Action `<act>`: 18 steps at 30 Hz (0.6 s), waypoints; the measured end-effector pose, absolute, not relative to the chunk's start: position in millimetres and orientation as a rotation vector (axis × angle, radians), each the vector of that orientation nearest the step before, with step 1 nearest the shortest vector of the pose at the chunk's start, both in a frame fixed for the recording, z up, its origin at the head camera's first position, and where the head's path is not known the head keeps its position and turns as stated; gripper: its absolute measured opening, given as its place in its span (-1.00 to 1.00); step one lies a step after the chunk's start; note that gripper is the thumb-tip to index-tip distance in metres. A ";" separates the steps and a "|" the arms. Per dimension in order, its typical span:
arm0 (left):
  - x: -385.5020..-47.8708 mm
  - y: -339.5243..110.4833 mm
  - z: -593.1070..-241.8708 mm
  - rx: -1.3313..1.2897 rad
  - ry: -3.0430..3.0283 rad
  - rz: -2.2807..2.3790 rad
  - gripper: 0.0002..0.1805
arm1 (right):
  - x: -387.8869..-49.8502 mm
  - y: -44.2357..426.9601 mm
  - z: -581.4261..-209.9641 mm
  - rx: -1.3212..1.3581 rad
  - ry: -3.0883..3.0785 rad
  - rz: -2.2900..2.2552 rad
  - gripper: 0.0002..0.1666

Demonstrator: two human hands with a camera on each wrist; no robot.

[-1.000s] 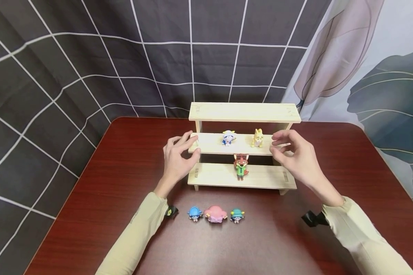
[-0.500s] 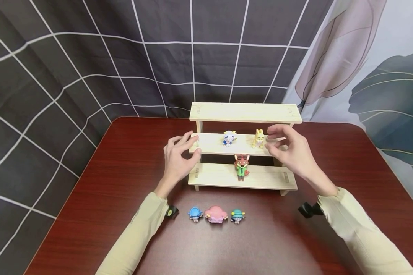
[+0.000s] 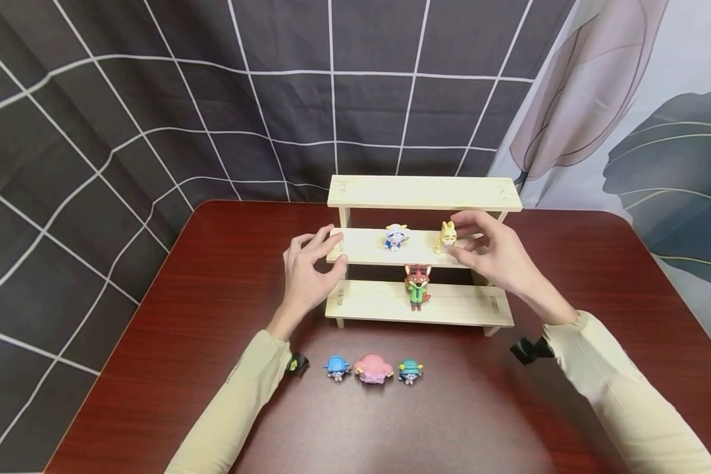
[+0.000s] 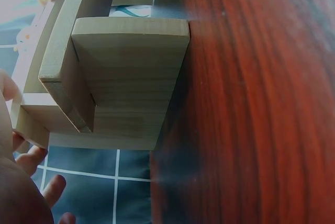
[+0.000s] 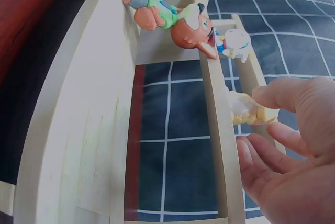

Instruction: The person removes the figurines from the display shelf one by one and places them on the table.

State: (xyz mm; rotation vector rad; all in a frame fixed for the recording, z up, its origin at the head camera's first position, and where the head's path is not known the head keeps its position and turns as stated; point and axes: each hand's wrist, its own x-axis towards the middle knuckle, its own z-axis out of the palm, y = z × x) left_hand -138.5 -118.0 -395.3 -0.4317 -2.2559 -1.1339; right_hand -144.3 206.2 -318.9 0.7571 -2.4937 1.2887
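A three-tier wooden shelf (image 3: 423,192) stands on the table. My left hand (image 3: 305,276) grips the left end of its middle tier, its fingertips on top and its thumb by the front edge. At that tier's right part, my right hand (image 3: 494,253) has thumb and fingers at a yellow eared figure (image 3: 447,236), pinching its side; in the right wrist view a fingertip overlaps the yellow figure (image 5: 242,108). A white-and-blue figure (image 3: 395,237) sits left of it. On the bottom tier stands a fox figure (image 3: 417,288) in a green shirt.
Before the shelf, a blue-hatted figure (image 3: 337,367), a pink figure (image 3: 373,368) and a green-hatted figure (image 3: 410,371) stand in a row on the dark red table (image 3: 474,421). A dark grid curtain (image 3: 284,105) hangs behind.
My right hand has moved left along the middle tier from its right end to the yellow figure, which now leans slightly. My left hand has stayed at the shelf's left end.
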 end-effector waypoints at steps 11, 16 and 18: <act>-138.2 -117.8 -393.6 -0.434 -2.249 -1.134 -0.57 | -151.5 205.4 -317.6 0.792 -2.536 1.267 -0.45; -138.4 -118.1 -394.4 -0.433 -2.265 -1.124 -0.56 | -152.2 205.2 -316.6 0.812 -2.552 1.273 -0.46; -138.2 -118.1 -394.5 -0.433 -2.271 -1.123 -0.55 | -152.5 205.2 -315.9 0.816 -2.558 1.277 -0.47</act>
